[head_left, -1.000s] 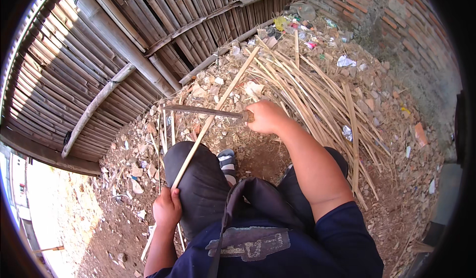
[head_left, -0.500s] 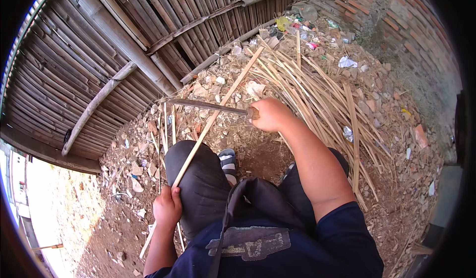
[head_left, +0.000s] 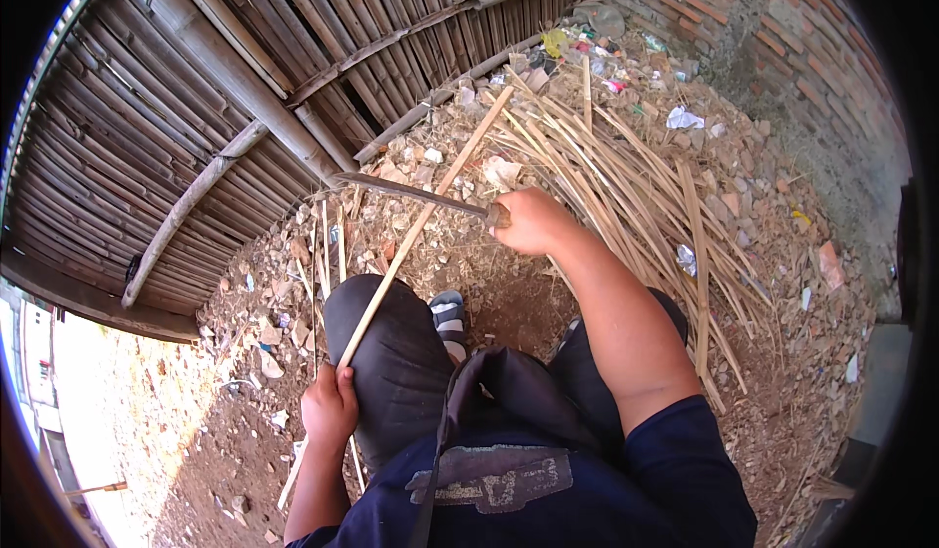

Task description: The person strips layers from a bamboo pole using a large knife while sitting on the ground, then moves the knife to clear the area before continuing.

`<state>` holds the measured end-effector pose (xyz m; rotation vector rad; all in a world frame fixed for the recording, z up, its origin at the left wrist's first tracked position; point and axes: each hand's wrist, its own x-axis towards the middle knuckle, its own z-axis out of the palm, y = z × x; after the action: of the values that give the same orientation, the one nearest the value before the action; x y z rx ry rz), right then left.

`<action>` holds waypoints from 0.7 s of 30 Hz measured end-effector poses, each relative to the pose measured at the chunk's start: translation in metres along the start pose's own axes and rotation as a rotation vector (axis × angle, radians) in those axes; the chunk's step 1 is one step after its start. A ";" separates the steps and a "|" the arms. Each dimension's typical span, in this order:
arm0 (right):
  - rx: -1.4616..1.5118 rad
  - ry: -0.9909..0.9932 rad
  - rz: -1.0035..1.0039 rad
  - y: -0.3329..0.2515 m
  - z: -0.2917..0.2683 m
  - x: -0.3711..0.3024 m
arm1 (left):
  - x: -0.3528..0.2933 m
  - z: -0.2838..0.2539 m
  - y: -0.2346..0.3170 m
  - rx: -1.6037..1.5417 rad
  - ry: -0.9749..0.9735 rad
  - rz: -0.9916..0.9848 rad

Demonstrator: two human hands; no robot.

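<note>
My left hand (head_left: 330, 406) is closed round the lower part of a long pale bamboo strip (head_left: 391, 272), which slants up and away across my left thigh. In my right hand (head_left: 536, 221) is the wooden handle of a machete (head_left: 416, 193). Its dark blade points left and crosses the strip at the upper part, with the tip toward the bamboo wall. Blade and strip appear to touch at the crossing. My left palm hides a piece of the strip, whose short end shows below the wrist.
A pile of bamboo strips (head_left: 626, 191) lies on the rubble to the right. Several thin strips (head_left: 326, 245) stand beside my left knee. A bamboo wall (head_left: 225, 88) rises at the left, a brick wall (head_left: 812, 69) at the far right. Litter and stones (head_left: 597, 54) cover the back corner.
The machete blade has tilted so its tip is higher and farther away, and my right hand has risen slightly. The strip's far end has shifted a little left. My left hand stays put.
</note>
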<state>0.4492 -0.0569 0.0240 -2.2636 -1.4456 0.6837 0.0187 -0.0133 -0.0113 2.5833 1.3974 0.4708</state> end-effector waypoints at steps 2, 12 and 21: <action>0.004 0.003 -0.002 -0.003 -0.002 -0.002 | 0.000 0.000 0.000 -0.001 -0.006 -0.014; -0.037 -0.001 -0.011 -0.003 -0.002 -0.002 | 0.000 -0.001 0.001 0.003 -0.009 -0.009; -0.020 -0.035 -0.003 -0.007 -0.004 -0.003 | 0.001 -0.001 0.002 -0.002 0.003 0.011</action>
<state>0.4454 -0.0573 0.0319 -2.2753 -1.4781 0.7143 0.0205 -0.0138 -0.0099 2.5905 1.3840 0.4783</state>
